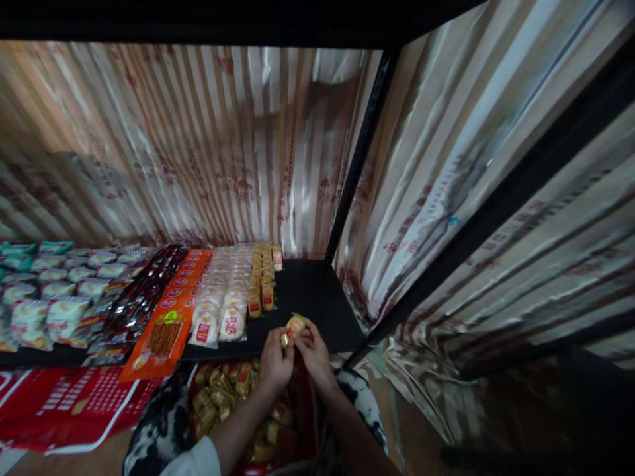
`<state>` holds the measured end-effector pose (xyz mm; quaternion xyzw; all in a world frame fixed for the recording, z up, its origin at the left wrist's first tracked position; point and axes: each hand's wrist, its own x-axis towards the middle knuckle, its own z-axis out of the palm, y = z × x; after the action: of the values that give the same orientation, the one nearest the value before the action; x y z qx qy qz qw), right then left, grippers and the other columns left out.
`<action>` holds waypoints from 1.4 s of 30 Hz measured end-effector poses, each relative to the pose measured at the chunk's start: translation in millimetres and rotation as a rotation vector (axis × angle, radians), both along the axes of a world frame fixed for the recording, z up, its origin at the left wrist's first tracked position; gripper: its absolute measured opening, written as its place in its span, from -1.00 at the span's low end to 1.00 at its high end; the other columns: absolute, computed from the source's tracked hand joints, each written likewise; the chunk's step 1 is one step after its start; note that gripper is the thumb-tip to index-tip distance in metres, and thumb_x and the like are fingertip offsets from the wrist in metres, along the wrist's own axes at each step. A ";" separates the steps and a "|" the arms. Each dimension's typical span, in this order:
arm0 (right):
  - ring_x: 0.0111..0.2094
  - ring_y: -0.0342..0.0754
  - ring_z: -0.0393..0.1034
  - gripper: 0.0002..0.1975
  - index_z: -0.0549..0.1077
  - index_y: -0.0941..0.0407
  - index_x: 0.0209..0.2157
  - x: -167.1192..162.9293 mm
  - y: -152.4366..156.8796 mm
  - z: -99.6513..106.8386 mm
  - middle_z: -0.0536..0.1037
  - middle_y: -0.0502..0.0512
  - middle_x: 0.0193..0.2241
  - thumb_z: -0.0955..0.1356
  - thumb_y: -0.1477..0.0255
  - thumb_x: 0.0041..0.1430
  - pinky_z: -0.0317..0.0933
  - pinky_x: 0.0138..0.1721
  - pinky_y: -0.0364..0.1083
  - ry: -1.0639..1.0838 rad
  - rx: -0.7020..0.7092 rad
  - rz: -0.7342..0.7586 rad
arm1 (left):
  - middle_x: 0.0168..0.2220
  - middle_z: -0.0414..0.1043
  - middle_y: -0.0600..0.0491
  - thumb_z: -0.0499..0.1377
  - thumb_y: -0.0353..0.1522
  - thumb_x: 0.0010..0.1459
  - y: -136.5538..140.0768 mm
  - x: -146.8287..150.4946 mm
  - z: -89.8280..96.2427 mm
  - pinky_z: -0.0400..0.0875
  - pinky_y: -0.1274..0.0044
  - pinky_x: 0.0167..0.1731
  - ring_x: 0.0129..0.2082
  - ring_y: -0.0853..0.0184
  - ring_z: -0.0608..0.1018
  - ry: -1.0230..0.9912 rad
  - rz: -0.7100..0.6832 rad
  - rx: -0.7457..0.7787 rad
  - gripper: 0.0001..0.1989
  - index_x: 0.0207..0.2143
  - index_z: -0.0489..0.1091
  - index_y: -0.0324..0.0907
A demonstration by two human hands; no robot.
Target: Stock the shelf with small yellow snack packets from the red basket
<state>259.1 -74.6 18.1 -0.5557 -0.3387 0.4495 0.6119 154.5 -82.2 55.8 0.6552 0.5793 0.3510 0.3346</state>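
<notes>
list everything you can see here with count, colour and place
shelf rack: 1, black, centre and left
striped sheeting: count unclear, beige-brown, behind and right
teal packs: several, teal, far left
white packs: many, mostly white, left
shiny packs: many, dark red, mid-left
orange packs: overlapping, orange, mid-left
clear-wrapped packets: two main rows, white, centre
gold packets: two main rows, gold, centre
red sheet: 1, red-white, lower left
red container: 1, red, bottom centre
loose packets: many, gold, in container
held packet: at least 1, gold, between grips
left grip: 1, bare, on packet
right grip: 1, bare, on packet
</notes>
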 end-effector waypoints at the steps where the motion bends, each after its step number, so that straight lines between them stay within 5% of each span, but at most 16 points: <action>1: -0.40 -0.07 0.46 -0.47 0.31 0.09 -0.08 2.5 6.4 -0.5 0.50 0.02 -0.40 0.41 0.33 -0.16 0.38 -0.34 -0.09 0.002 0.012 -0.007 | -0.10 0.38 -0.13 -0.05 -0.39 0.08 4.2 3.7 1.1 0.26 0.39 0.04 -0.05 0.25 0.42 -0.012 0.001 -0.017 -0.68 -0.11 0.29 -0.26; 9: -0.37 -0.09 0.44 -0.50 0.33 0.09 -0.08 25.4 80.5 -4.6 0.51 0.05 -0.34 0.36 0.42 -0.16 0.37 -0.29 -0.08 -0.141 0.092 -0.059 | 0.22 0.10 -0.11 -0.06 -0.33 0.14 54.2 35.7 8.1 -0.02 0.31 0.21 0.24 0.20 0.11 -0.002 0.071 -0.095 -0.57 0.05 0.26 -0.23; 23: -0.22 -0.05 0.42 -0.57 0.41 0.10 -0.10 31.4 203.2 -9.0 0.50 0.09 -0.21 0.31 0.45 -0.11 0.29 -0.10 -0.03 -0.370 0.196 0.072 | 0.22 0.07 -0.18 -0.17 -0.24 0.25 146.9 68.9 11.6 0.07 0.32 0.18 0.21 0.20 0.19 -0.211 0.155 -0.263 -0.48 0.19 0.05 -0.31; 32: -0.15 -0.06 0.41 -0.54 0.44 0.05 -0.11 27.9 232.3 -3.6 0.50 0.05 -0.15 0.25 0.57 -0.11 0.27 -0.04 -0.05 -0.484 0.194 0.120 | 0.25 0.03 -0.12 -0.23 -0.26 0.25 183.8 75.1 -7.2 0.10 0.31 0.18 0.23 0.23 0.15 -0.276 0.202 -0.247 -0.47 0.23 -0.05 -0.26; 42: -0.13 -0.07 0.40 -0.50 0.41 0.06 -0.05 25.4 238.5 -13.9 0.52 0.05 -0.15 0.24 0.57 -0.10 0.21 0.03 -0.02 -0.536 0.134 0.118 | 0.25 -0.01 -0.19 -0.30 -0.25 0.26 193.2 73.3 -17.0 0.09 0.30 0.18 0.23 0.21 0.13 -0.295 0.177 -0.243 -0.44 0.23 -0.09 -0.35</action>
<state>284.6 163.9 4.3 -0.5923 -0.5493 0.2979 0.5087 227.8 111.0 38.8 0.4983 0.6173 0.3986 0.4601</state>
